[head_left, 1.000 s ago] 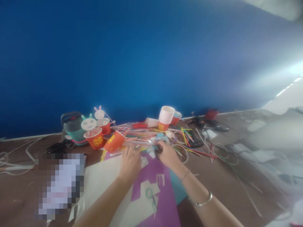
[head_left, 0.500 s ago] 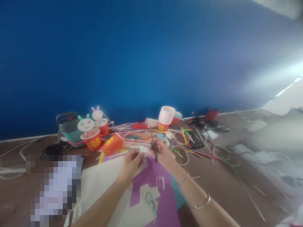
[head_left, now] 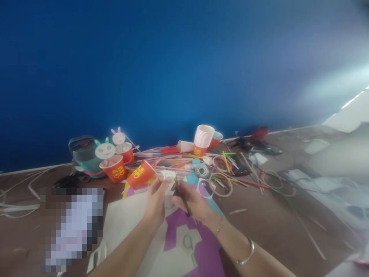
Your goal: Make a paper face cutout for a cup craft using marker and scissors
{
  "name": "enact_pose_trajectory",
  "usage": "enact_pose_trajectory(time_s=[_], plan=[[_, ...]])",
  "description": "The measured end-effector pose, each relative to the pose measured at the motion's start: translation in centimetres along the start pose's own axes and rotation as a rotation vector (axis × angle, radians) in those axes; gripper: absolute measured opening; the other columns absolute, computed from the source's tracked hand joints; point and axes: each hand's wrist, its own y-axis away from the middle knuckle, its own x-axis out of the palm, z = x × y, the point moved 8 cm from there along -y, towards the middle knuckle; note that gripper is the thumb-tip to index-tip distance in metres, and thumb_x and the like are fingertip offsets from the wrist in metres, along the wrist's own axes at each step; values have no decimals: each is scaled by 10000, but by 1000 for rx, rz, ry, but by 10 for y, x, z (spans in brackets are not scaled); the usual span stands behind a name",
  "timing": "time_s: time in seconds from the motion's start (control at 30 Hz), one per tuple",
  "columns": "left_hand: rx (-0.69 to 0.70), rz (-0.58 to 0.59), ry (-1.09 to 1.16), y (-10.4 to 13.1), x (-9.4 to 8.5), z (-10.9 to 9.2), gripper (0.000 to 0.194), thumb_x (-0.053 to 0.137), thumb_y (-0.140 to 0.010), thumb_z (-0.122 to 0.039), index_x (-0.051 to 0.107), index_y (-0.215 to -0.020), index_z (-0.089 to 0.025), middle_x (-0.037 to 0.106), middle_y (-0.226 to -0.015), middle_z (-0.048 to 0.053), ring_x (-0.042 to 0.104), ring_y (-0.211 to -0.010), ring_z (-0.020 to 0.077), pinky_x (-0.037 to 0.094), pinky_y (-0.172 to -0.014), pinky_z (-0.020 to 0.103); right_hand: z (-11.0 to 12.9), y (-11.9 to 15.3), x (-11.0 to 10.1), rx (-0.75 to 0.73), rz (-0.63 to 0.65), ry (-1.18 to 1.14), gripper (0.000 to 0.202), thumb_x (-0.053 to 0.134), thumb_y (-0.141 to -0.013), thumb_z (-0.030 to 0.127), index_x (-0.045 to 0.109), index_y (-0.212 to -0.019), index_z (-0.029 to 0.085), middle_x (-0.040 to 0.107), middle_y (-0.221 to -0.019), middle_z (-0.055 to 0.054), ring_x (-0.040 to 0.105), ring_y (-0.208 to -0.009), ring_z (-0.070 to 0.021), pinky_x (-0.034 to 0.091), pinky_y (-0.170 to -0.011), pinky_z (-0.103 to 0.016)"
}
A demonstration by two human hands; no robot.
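My left hand [head_left: 156,198] pinches a small piece of white paper [head_left: 169,176] with a green outline drawn on it, lifted over the sheets. Close beside it on the right, my right hand [head_left: 191,200] is closed around a dark, slender pair of scissors [head_left: 182,196], its narrow end pointing away from me; blur hides its detail. Below both hands lie a purple sheet [head_left: 211,246] and a large white sheet [head_left: 123,219]. On top is a cut white paper piece [head_left: 184,234] with green outlines.
Orange paper cups [head_left: 141,174], a cup stack [head_left: 204,136], bunny-faced cutouts [head_left: 105,150] and coloured sticks [head_left: 167,163] crowd the back, before a blue wall [head_left: 161,77]. A tape roll [head_left: 201,170] and a clear ring [head_left: 220,184] sit right of centre. A teal container [head_left: 86,156] stands left.
Both hands have come nearer to me, the right one also leftward. The paper in my left hand is raised and shows more plainly. The tape roll is now uncovered.
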Motion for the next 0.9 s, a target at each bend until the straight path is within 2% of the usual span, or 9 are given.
enact_pose_trajectory(time_s=[0.27,0.67,0.9], plan=[[-92,-5,21,5,0,10,257,734,-699,-295,514,-636,-177,573,-638,-46,524,-633,86,404,-633,201,-7,-2,-3,-93,-47,-13,369,637,-769,512,469,-814,187,427,-712,34,380,-633,-110,322,-551,-238],[-95,-39,46,2,-2,9,255,772,-649,-280,547,-622,-163,543,-624,-46,499,-610,87,394,-608,208,-1,-2,-2,-76,-33,0,380,631,-763,531,473,-793,187,395,-647,50,351,-577,-100,308,-510,-235],[-79,-27,46,1,-2,7,224,767,-659,-287,584,-648,-159,563,-647,-40,507,-624,86,403,-615,204,1,-2,-3,-116,-84,-25,368,644,-760,518,478,-770,190,381,-611,59,334,-545,-94,291,-487,-229]])
